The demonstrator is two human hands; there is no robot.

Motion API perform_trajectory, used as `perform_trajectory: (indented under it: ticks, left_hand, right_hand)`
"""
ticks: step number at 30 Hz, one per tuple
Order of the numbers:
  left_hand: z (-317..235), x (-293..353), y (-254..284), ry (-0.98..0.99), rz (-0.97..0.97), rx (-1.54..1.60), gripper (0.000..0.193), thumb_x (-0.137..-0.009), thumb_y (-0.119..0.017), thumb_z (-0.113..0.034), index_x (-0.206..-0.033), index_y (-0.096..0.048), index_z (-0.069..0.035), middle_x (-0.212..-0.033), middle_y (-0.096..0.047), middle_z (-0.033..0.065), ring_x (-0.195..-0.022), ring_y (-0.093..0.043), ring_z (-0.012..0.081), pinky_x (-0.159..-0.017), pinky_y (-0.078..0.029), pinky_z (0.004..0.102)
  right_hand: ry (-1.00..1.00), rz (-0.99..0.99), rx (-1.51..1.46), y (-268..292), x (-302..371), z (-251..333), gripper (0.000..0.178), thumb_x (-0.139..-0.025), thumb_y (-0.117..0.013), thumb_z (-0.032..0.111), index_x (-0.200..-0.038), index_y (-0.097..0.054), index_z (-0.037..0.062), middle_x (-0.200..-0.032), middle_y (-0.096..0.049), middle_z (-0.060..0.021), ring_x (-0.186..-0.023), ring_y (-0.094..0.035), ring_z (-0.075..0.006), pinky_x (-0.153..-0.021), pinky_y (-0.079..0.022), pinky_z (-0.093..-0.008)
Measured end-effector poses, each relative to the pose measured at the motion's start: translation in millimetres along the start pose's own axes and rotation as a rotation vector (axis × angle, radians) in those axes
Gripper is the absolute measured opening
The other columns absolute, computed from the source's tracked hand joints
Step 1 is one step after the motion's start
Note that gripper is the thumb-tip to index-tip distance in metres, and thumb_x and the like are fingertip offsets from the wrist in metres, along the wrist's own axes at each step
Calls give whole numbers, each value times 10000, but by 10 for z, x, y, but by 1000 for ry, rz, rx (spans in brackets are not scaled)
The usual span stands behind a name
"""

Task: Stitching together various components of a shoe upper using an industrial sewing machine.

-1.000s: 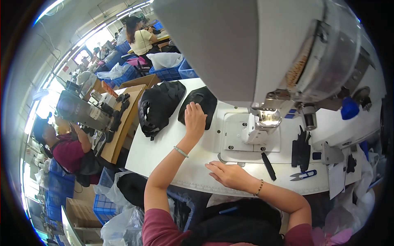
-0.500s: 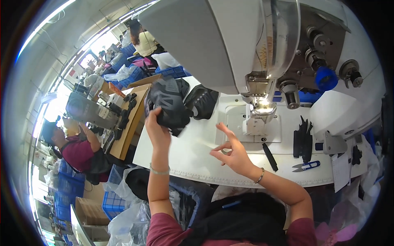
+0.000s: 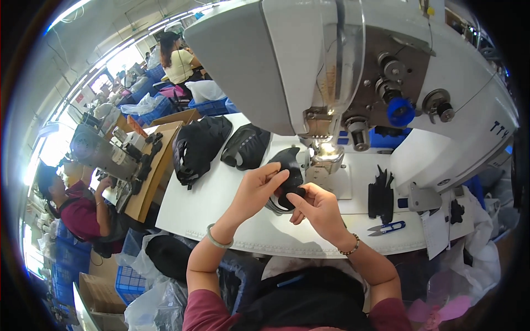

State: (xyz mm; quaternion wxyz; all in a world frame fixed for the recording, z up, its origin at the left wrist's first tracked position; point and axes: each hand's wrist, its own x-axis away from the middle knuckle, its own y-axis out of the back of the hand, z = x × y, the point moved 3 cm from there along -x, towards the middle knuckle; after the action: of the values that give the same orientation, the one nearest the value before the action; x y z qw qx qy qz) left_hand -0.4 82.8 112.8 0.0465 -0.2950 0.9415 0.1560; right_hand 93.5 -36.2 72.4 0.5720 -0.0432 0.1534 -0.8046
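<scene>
In front of the sewing machine's needle area, a curved black shoe upper (image 3: 288, 168) is held up off the white table (image 3: 201, 212). My left hand (image 3: 259, 190) pinches its upper left edge between thumb and fingers. My right hand (image 3: 320, 212) is closed on the upper's lower right part, thumb against a small black edge or piece. The two hands nearly meet there, and the fingers hide part of the upper. Left of my hands lie a pile of black shoe uppers (image 3: 200, 144) and one separate black upper (image 3: 245, 146).
The white sewing machine (image 3: 287, 60) stands over the table, its lit presser foot (image 3: 327, 154) just beyond my hands. To the right lie black strips (image 3: 381, 196) and blue-handled thread snips (image 3: 387, 228). At left, a co-worker (image 3: 83, 212) sits at another machine (image 3: 102, 151).
My left hand has brought an upper from the pile to the middle, and my right hand has closed on it. The view has turned rightward. A black strip near the needle no longer shows.
</scene>
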Motion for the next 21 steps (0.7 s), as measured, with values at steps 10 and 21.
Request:
perform_trajectory:
  ticks: [10, 21]
  left_hand:
    - [88, -586, -278, -131, -199, -100, 212, -914, -535, -147, -899, -576, 61, -567, -477, 47, -529, -378, 70, -472, -332, 258]
    - [112, -665, -297, -87, -100, -110, 151, -877, -506, -56, -837, -572, 74, -595, -518, 56, -549, -413, 97, -503, -345, 278]
  right_hand:
    - [105, -284, -45, 375, -109, 304, 129, -870, -588, 83, -850, -552, -39, -673, -614, -101, -550, -639, -172, -490, -528, -250]
    - [178, -270, -37, 484, -152, 133, 171, -876, -599, 80, -863, -509, -64, -740, -598, -102, -588, -632, -141, -492, -517, -232]
